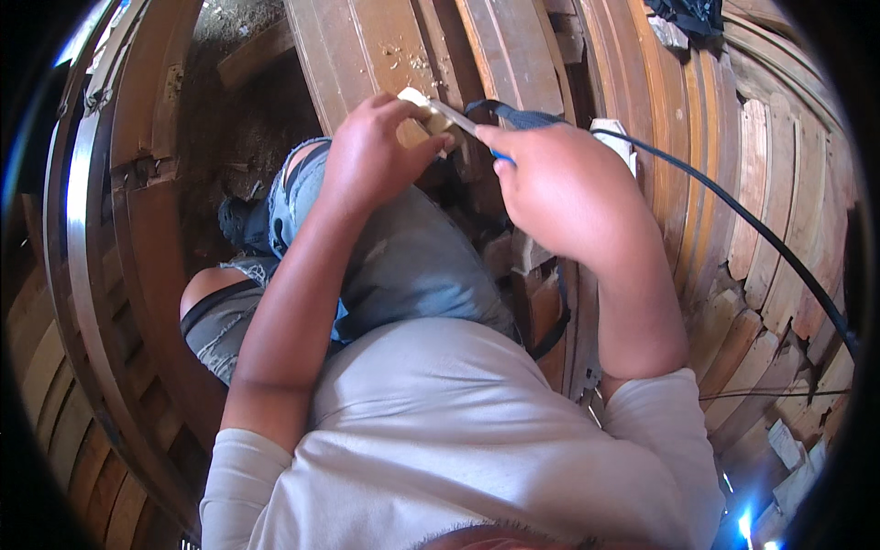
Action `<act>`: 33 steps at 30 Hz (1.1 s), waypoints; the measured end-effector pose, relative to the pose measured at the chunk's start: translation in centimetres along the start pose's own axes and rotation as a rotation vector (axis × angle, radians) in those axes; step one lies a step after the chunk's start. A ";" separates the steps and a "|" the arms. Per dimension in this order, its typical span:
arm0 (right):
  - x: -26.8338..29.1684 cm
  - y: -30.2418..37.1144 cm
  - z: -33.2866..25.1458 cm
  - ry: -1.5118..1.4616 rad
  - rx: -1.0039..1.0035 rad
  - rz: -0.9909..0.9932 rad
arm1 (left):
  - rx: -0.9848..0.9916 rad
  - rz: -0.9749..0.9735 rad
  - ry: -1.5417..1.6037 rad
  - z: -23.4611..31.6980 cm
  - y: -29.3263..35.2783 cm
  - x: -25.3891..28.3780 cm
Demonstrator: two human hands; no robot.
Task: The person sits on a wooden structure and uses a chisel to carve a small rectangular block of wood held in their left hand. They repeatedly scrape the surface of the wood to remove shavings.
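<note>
My left hand [374,151] is closed on a small pale piece of wood [414,95], holding it above the planks beyond my knee. In my right hand [568,188] is a knife, its blade [455,117] pointing left and its tip end meeting the wood piece. A bit of blue handle [501,156] shows between my fingers. Pale shavings [417,66] lie scattered on the brown plank [344,46] just past my left hand. The lower side of the wood piece is partly hidden by my fingers.
Long brown boards [632,55] lie side by side ahead and to the right. A black cable [733,206] curves across the right side. Stacked short planks [770,183] fill the far right. At the left, a tall wooden frame [147,82] stands near a metal strip [78,197].
</note>
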State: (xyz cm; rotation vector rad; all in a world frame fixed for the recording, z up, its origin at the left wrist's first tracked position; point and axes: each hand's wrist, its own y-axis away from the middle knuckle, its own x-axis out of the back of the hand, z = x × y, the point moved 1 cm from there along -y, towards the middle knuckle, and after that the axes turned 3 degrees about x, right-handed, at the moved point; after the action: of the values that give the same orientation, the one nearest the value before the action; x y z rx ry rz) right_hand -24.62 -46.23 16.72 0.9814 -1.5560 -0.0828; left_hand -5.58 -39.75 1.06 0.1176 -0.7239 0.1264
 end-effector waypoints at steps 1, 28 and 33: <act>-0.6 -0.1 0.2 -0.002 0.021 0.033 | 0.005 -0.004 0.006 0.2 0.1 0.0; 0.7 -0.6 8.5 -0.977 -0.124 -0.139 | 0.109 -0.059 0.039 0.7 -0.3 0.6; -2.8 0.2 12.2 -1.528 -0.007 -0.282 | 0.098 -0.043 0.035 0.3 -0.4 0.5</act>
State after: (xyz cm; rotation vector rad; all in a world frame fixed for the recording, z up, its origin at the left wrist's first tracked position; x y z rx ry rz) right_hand -35.28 -50.10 11.39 1.1629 -2.7087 -1.2759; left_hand -5.34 -40.15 1.58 0.2243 -0.6803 0.1229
